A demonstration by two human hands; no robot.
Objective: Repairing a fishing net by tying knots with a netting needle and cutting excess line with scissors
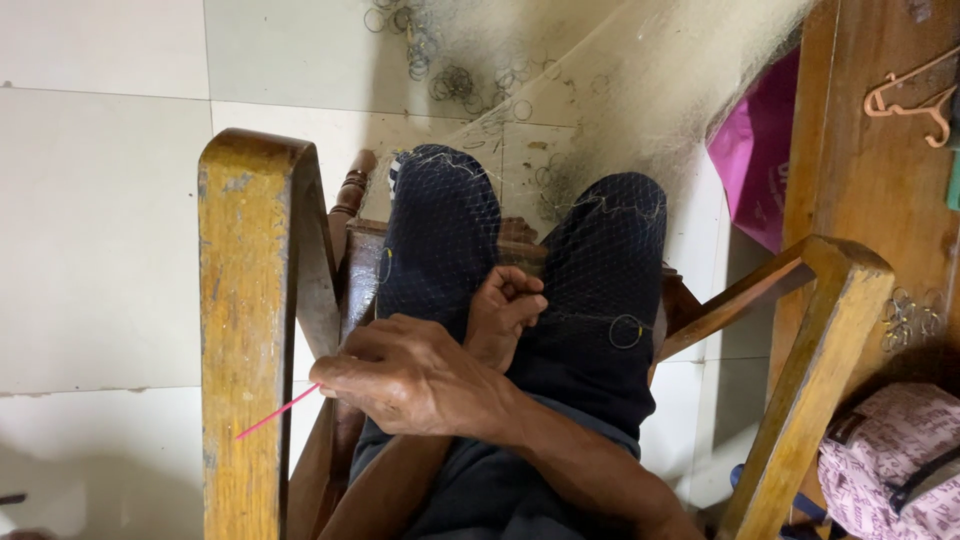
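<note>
- here, right hand [415, 375]: fingers curled shut, pinching a thin pink needle [277, 413] whose tip points out past the left chair arm [245, 330]; crossing over the other wrist looks like it gives pulling room.
- left hand [505, 310]: fingers clenched, bunching the fine net [600, 110] between the knees [440, 230].
- net lies draped over both knees, which seems to hold the mesh taut, and runs on to the tiled floor [100, 200].
- small metal rings [455, 82] hang along the net.
- right chair arm [830, 330] beside a pink patterned bag [890, 460].
</note>
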